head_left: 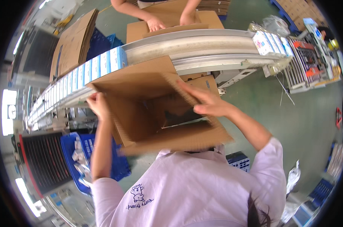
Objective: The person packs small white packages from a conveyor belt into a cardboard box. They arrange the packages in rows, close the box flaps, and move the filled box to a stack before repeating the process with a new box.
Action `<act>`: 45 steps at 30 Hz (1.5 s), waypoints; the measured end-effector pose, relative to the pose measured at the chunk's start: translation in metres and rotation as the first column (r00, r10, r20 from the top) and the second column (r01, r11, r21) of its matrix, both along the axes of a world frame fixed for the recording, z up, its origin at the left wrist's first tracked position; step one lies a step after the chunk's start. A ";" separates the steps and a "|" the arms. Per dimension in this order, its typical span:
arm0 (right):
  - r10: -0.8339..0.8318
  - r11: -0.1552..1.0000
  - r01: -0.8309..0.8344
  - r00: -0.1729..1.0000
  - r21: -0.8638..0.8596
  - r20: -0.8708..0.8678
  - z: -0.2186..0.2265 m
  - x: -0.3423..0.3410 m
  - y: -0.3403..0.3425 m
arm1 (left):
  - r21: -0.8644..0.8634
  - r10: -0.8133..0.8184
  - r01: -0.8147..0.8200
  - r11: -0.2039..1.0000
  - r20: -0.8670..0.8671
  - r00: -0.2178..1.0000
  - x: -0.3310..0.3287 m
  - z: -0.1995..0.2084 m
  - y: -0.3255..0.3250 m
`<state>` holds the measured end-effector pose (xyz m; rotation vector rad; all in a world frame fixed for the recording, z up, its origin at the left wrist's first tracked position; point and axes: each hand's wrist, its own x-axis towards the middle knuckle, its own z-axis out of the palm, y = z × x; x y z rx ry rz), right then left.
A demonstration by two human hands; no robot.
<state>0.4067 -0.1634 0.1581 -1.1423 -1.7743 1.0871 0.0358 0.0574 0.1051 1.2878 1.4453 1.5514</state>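
The carton (pixel 137 115) faced mouth-up, long axis unclear. Left hand (pixel 99 106) pinched its left edge; right hand (pixel 211 104), fingers extended, touched its right flap.

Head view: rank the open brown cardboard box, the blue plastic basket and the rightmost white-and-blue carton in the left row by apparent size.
1. Open brown cardboard box
2. Blue plastic basket, partly hidden
3. Rightmost white-and-blue carton

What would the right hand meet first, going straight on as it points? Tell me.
Most likely the far flap of the cardboard box; depth is unclear, so the right hand might pass above it.
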 end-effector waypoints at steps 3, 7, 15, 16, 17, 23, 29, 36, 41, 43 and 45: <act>-0.111 0.975 -0.020 0.818 0.222 0.565 -0.030 -0.007 0.016 | -0.053 -0.287 0.628 0.776 -0.917 0.276 0.130 0.053 -0.086; 0.192 0.980 -0.137 0.821 -0.142 0.538 -0.001 -0.019 0.000 | -0.199 -0.466 0.851 0.486 -0.883 0.060 0.132 -0.007 -0.100; -0.372 0.920 0.120 0.571 0.374 0.732 0.029 -0.082 -0.007 | -0.166 0.221 0.914 0.370 -0.940 -0.261 0.140 0.053 -0.034; -0.424 0.899 0.152 0.533 0.410 0.733 -0.006 -0.073 0.002 | -0.033 0.390 0.946 0.322 -0.906 -0.164 0.150 0.082 -0.031; -0.438 0.896 0.195 0.539 0.400 0.719 -0.024 -0.076 0.004 | -0.011 0.184 0.909 0.416 -0.978 -0.096 0.142 0.087 -0.031; -0.826 0.555 0.532 0.444 0.640 0.347 -0.039 -0.070 -0.009 | -0.217 -0.443 0.883 0.417 -0.896 -0.011 0.078 0.047 -0.132; -0.522 0.787 0.484 0.853 -0.381 0.006 -0.109 -0.161 -0.015 | -0.412 -0.557 0.375 0.830 -0.609 0.564 -0.101 0.010 -0.049; -0.499 0.775 0.048 0.658 -0.630 -0.563 -0.059 -0.173 -0.002 | -0.440 -0.329 0.839 0.319 0.779 0.534 -0.225 -0.015 -0.011; -0.074 0.905 -0.042 0.964 -0.424 -0.255 0.071 -0.245 0.030 | -0.718 -0.361 0.681 0.146 0.602 0.712 -0.211 -0.096 -0.033; -0.058 0.954 0.087 0.992 -0.288 0.110 0.022 -0.284 0.054 | -0.669 -0.414 0.741 0.047 0.662 0.625 -0.134 -0.083 -0.051; -0.024 0.880 0.154 0.959 -0.450 0.283 -0.042 -0.303 0.064 | -0.394 -0.630 0.847 0.358 0.567 0.530 -0.057 -0.038 -0.079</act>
